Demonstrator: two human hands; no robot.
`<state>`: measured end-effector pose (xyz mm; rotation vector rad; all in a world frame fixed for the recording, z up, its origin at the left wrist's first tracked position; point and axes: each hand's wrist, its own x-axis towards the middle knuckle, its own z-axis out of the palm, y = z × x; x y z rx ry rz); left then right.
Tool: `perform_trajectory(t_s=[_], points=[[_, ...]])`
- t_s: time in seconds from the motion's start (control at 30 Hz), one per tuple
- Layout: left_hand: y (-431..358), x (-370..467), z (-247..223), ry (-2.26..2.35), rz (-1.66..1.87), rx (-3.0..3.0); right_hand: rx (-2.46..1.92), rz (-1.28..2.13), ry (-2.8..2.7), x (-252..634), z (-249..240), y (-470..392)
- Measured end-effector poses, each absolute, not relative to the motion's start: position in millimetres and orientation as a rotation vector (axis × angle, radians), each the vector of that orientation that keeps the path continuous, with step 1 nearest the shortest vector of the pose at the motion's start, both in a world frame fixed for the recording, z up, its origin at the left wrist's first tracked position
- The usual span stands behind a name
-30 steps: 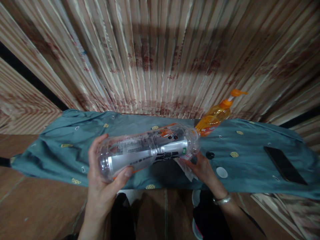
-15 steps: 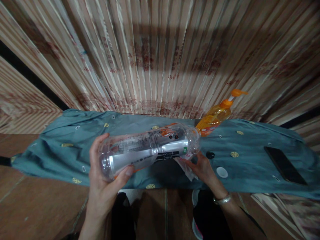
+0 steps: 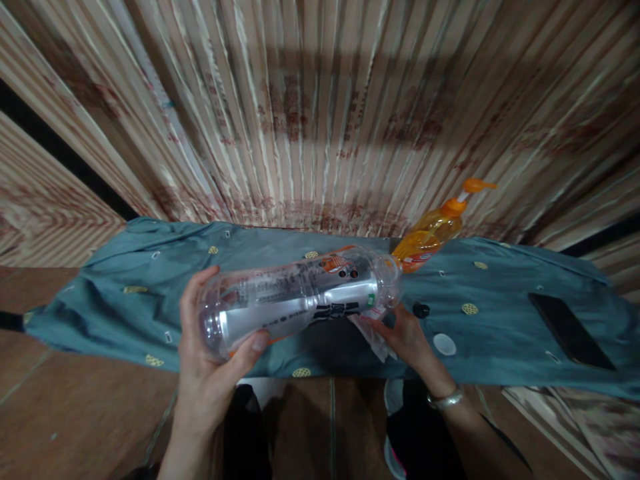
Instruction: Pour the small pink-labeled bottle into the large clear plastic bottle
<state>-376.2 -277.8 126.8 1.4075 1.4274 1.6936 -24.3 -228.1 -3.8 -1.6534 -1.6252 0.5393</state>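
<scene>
Holding a clear, silver-labelled plastic bottle (image 3: 295,303) sideways above a teal patterned cloth (image 3: 110,320)

Gripping the bottle's base end in the left hand (image 3: 210,360), with thumb and fingers closed around it. Pinching a crumpled white tissue (image 3: 374,341) in the right hand (image 3: 407,337), just under the neck — cannot tell whether the partly hidden fingertips also touch the bottle. Pointing the neck towards a see-through orange pump bottle (image 3: 433,230); cannot tell whether touching. Wearing a silver-coloured bangle (image 3: 449,399) on the right wrist. Seeing near that hand a small round black object (image 3: 421,310) and a round white disc (image 3: 445,344) — and, farther right, a black rectangular phone (image 3: 571,331).
</scene>
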Motion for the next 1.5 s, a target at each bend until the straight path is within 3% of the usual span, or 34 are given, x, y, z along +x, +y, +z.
perform_trajectory(t_s=[1.5], points=[[-276.2,-380.9,122.8,1.400,1.697,1.470,-1.656,0.512,-1.642,-22.6,-10.4,-227.6]])
